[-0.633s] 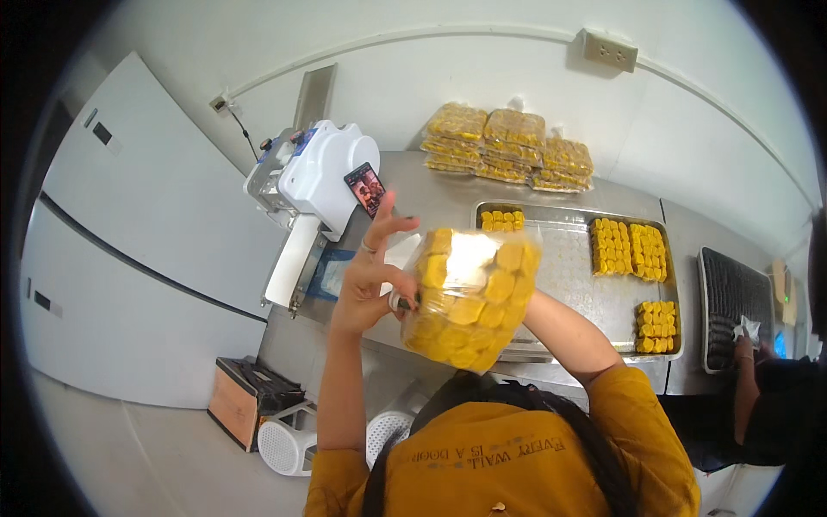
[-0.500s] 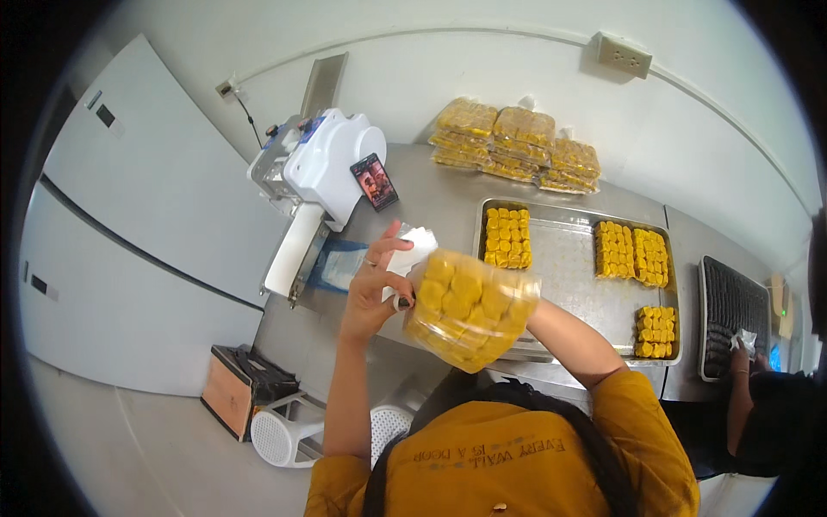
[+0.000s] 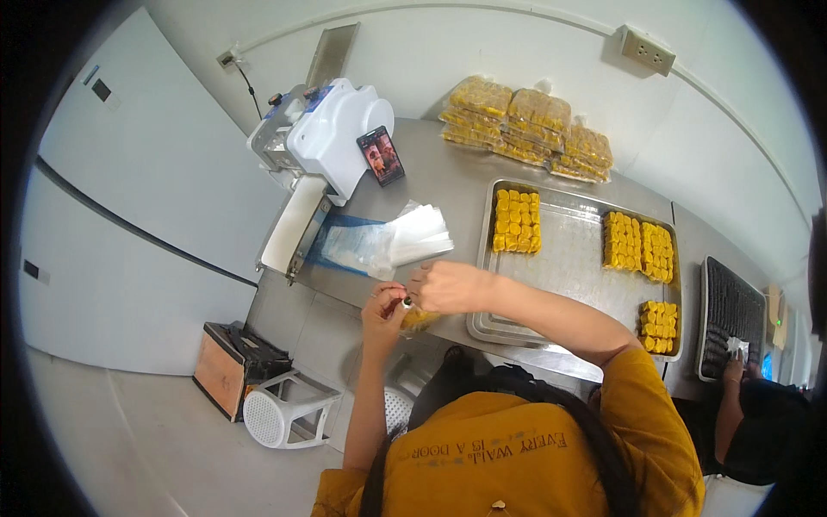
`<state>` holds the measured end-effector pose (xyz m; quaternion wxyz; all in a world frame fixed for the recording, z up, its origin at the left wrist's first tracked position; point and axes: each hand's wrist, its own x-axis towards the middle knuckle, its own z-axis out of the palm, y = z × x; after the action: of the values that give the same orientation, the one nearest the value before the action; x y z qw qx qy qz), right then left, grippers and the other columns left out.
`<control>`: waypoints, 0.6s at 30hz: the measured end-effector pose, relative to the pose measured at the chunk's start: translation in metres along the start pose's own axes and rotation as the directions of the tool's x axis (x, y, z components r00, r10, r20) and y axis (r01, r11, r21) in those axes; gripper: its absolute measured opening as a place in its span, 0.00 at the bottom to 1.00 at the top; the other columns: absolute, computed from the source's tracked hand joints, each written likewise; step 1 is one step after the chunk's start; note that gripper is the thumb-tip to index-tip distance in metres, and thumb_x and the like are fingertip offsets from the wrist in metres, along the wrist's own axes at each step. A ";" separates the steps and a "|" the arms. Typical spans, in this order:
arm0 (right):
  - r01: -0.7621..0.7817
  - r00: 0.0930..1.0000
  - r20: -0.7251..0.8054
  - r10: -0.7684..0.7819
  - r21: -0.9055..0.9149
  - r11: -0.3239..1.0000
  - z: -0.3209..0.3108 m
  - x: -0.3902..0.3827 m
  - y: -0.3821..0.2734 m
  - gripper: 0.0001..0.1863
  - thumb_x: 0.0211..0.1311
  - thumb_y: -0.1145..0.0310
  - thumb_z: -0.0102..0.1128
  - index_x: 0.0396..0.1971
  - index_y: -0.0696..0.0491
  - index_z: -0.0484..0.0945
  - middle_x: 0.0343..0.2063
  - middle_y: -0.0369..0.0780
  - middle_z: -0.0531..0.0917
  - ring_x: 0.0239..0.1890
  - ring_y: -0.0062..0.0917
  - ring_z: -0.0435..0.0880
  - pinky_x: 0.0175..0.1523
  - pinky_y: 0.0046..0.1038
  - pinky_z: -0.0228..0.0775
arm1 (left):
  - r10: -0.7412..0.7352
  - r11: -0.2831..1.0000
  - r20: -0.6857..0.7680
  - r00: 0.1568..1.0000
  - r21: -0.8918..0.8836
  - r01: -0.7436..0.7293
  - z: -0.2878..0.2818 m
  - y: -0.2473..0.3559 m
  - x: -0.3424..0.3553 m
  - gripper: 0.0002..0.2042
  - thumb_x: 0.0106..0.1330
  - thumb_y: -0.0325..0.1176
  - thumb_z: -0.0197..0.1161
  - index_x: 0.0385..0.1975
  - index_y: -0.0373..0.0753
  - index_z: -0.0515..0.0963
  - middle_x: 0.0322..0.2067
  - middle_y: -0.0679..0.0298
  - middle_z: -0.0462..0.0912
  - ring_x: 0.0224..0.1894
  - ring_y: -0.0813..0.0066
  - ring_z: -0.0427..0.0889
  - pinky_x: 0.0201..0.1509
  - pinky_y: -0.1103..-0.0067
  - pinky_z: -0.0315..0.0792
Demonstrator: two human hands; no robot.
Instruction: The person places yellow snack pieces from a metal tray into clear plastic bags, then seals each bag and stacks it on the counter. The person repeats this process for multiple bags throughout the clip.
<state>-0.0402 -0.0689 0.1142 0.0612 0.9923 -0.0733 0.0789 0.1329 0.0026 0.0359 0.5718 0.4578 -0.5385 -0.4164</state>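
From the left, we see a white machine [image 3: 336, 138], then the left hand [image 3: 384, 312], which seems to pinch the bag of yellow pieces [image 3: 419, 320] below both hands. The right hand [image 3: 444, 287] meets it; its grip we cannot tell. Farther right is a tray [image 3: 564, 237].

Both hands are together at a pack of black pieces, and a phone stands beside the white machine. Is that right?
Not quite: the pack shows yellow, not black, in the head view. The left hand and right hand are indeed together at it, and the phone stands beside the white machine.
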 end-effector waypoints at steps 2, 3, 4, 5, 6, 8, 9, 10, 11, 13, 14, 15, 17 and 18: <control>-0.054 0.997 -0.048 0.053 -0.017 0.998 0.014 -0.003 -0.003 0.06 0.41 0.70 0.54 0.18 0.55 0.77 0.20 0.37 0.76 0.34 0.28 0.77 0.38 0.30 0.70 | -0.032 0.999 -0.049 0.998 -0.028 0.031 0.008 -0.020 -0.005 0.05 0.56 0.19 0.56 0.32 0.31 0.74 0.39 0.64 0.72 0.38 0.80 0.74 0.41 0.85 0.69; -0.107 0.988 -0.115 0.107 0.001 0.994 0.022 -0.005 -0.005 0.05 0.41 0.70 0.54 0.17 0.55 0.78 0.20 0.38 0.77 0.33 0.29 0.77 0.38 0.30 0.70 | -0.050 0.999 -0.068 0.996 -0.008 0.049 0.012 -0.028 -0.007 0.06 0.56 0.18 0.56 0.33 0.31 0.75 0.39 0.64 0.72 0.38 0.80 0.74 0.42 0.85 0.69; -0.154 0.974 -0.170 0.150 -0.015 0.988 0.030 -0.008 -0.007 0.05 0.41 0.71 0.54 0.17 0.54 0.78 0.20 0.39 0.77 0.33 0.29 0.77 0.38 0.30 0.69 | -0.078 0.997 -0.093 0.993 -0.003 0.078 0.016 -0.035 -0.009 0.06 0.57 0.18 0.56 0.34 0.32 0.75 0.39 0.64 0.73 0.39 0.80 0.74 0.43 0.85 0.69; -0.304 0.923 -0.176 0.342 0.210 0.929 0.039 -0.010 -0.011 0.05 0.43 0.71 0.55 0.19 0.55 0.79 0.21 0.39 0.77 0.32 0.30 0.78 0.39 0.30 0.69 | -0.122 0.992 -0.110 0.986 -0.028 0.119 0.020 -0.040 -0.010 0.07 0.57 0.19 0.55 0.35 0.32 0.75 0.39 0.65 0.73 0.39 0.80 0.74 0.43 0.85 0.69; -0.431 0.847 -0.137 0.513 0.388 0.815 0.047 -0.013 -0.015 0.05 0.44 0.71 0.55 0.21 0.55 0.79 0.22 0.40 0.78 0.31 0.31 0.78 0.39 0.30 0.69 | -0.177 0.983 -0.126 0.976 -0.068 0.170 0.024 -0.044 -0.011 0.07 0.58 0.19 0.55 0.35 0.32 0.75 0.38 0.65 0.74 0.39 0.80 0.74 0.44 0.85 0.68; -0.546 0.643 -0.029 0.765 0.683 0.485 0.063 -0.015 -0.024 0.05 0.47 0.72 0.57 0.24 0.56 0.80 0.24 0.41 0.78 0.29 0.33 0.78 0.39 0.29 0.68 | -0.255 0.962 -0.160 0.954 -0.146 0.232 0.030 -0.049 -0.010 0.07 0.59 0.19 0.54 0.37 0.32 0.75 0.38 0.65 0.75 0.39 0.80 0.74 0.44 0.85 0.68; -0.528 0.529 0.039 0.848 0.797 0.293 0.071 -0.015 -0.031 0.05 0.48 0.73 0.57 0.26 0.56 0.80 0.25 0.42 0.77 0.28 0.34 0.77 0.39 0.29 0.68 | -0.284 0.950 -0.179 0.942 -0.182 0.252 0.032 -0.050 -0.009 0.08 0.59 0.20 0.54 0.37 0.32 0.74 0.37 0.65 0.75 0.38 0.81 0.74 0.44 0.85 0.68; -0.471 0.413 0.128 0.902 0.878 0.091 0.077 -0.015 -0.037 0.06 0.49 0.73 0.58 0.27 0.56 0.80 0.26 0.42 0.77 0.27 0.34 0.77 0.39 0.28 0.68 | -0.329 0.928 -0.193 0.924 -0.245 0.280 0.035 -0.049 -0.009 0.08 0.60 0.20 0.54 0.38 0.32 0.74 0.37 0.65 0.75 0.38 0.81 0.74 0.44 0.85 0.67; -0.419 0.400 0.067 0.914 0.901 0.117 0.083 -0.016 -0.042 0.06 0.48 0.73 0.59 0.28 0.57 0.80 0.25 0.43 0.77 0.27 0.35 0.77 0.38 0.29 0.68 | -0.335 0.919 -0.184 0.924 -0.281 0.277 0.037 -0.049 -0.008 0.08 0.60 0.20 0.53 0.39 0.32 0.73 0.37 0.65 0.75 0.38 0.81 0.73 0.43 0.85 0.67; -0.300 0.368 -0.063 0.928 0.936 0.182 0.092 -0.016 -0.051 0.07 0.47 0.74 0.60 0.29 0.57 0.79 0.24 0.43 0.77 0.27 0.36 0.77 0.35 0.31 0.68 | -0.376 0.866 -0.151 0.914 -0.407 0.289 0.043 -0.046 -0.005 0.10 0.60 0.20 0.53 0.41 0.31 0.72 0.38 0.63 0.75 0.37 0.82 0.73 0.41 0.86 0.67; -0.314 0.321 -0.095 0.942 0.928 0.200 0.095 -0.016 -0.054 0.07 0.47 0.74 0.60 0.29 0.58 0.79 0.24 0.43 0.77 0.28 0.35 0.76 0.36 0.31 0.68 | -0.397 0.846 -0.131 0.908 -0.435 0.307 0.046 -0.045 -0.004 0.10 0.61 0.20 0.51 0.42 0.30 0.70 0.37 0.63 0.74 0.38 0.80 0.73 0.43 0.85 0.68; -0.313 0.284 -0.141 0.948 0.921 0.231 0.098 -0.015 -0.056 0.07 0.46 0.75 0.60 0.29 0.59 0.78 0.24 0.43 0.77 0.28 0.35 0.76 0.36 0.30 0.67 | -0.416 0.826 -0.111 0.903 -0.462 0.323 0.049 -0.043 -0.003 0.10 0.62 0.21 0.50 0.43 0.30 0.69 0.37 0.62 0.74 0.39 0.78 0.74 0.44 0.83 0.69; -0.321 0.208 -0.214 0.954 0.907 0.274 0.102 -0.015 -0.059 0.07 0.46 0.76 0.60 0.28 0.59 0.78 0.24 0.42 0.76 0.29 0.34 0.75 0.35 0.30 0.66 | -0.445 0.799 -0.079 0.892 -0.485 0.355 0.054 -0.041 0.001 0.10 0.63 0.21 0.47 0.44 0.29 0.67 0.38 0.61 0.73 0.41 0.76 0.74 0.47 0.81 0.70; -0.328 0.170 -0.239 0.956 0.901 0.284 0.104 -0.014 -0.059 0.06 0.46 0.75 0.60 0.27 0.59 0.78 0.23 0.41 0.76 0.29 0.34 0.75 0.35 0.30 0.65 | -0.458 0.794 -0.069 0.886 -0.481 0.372 0.056 -0.040 0.002 0.10 0.64 0.21 0.47 0.44 0.29 0.67 0.38 0.61 0.72 0.42 0.75 0.74 0.48 0.81 0.70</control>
<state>-0.0293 -0.0223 0.0040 -0.3239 0.6217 -0.4669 0.5391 0.0778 -0.0133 -0.0027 0.6035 0.4545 -0.2572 -0.6025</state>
